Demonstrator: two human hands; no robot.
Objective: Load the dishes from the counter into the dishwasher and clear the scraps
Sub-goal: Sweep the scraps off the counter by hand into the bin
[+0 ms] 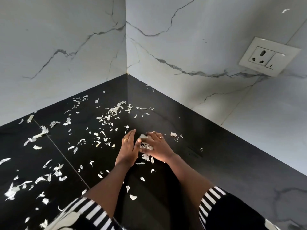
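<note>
At the inside corner of a kitchen, a glossy black worktop (216, 146) runs up against two pale marble-look walls with grey veins, the left wall (58, 39) toward 10 o'clock and the right wall (199, 39) toward 1 o'clock. A white socket plate (269, 56) with a switch sits on the right wall at 2 o'clock, and a white fleck (285, 10) clings to the wall above it. A thin seam (61, 153) crosses the worktop diagonally at 8 o'clock. Thin white scraps (116, 110) lie strewn over the dark surface, thickest from 7 to 11 o'clock, with only a few stray bits on the 3 o'clock side. Near the centre both hands meet around a small pile of scraps (146, 146). The left grip (128, 146) stands on its edge on the worktop, fingers straight and together, thumb pointing at the pile, so it is unclenched and walls the pile in from 9 o'clock. The right grip (157, 146) lies over the pile from 3 o'clock, its fingers spread and nearly flat on the scraps, likewise unclenched and pinching nothing that can be seen. Each hand wears a ring. Black-and-white striped sleeves (93, 211) show at 6 o'clock.
</note>
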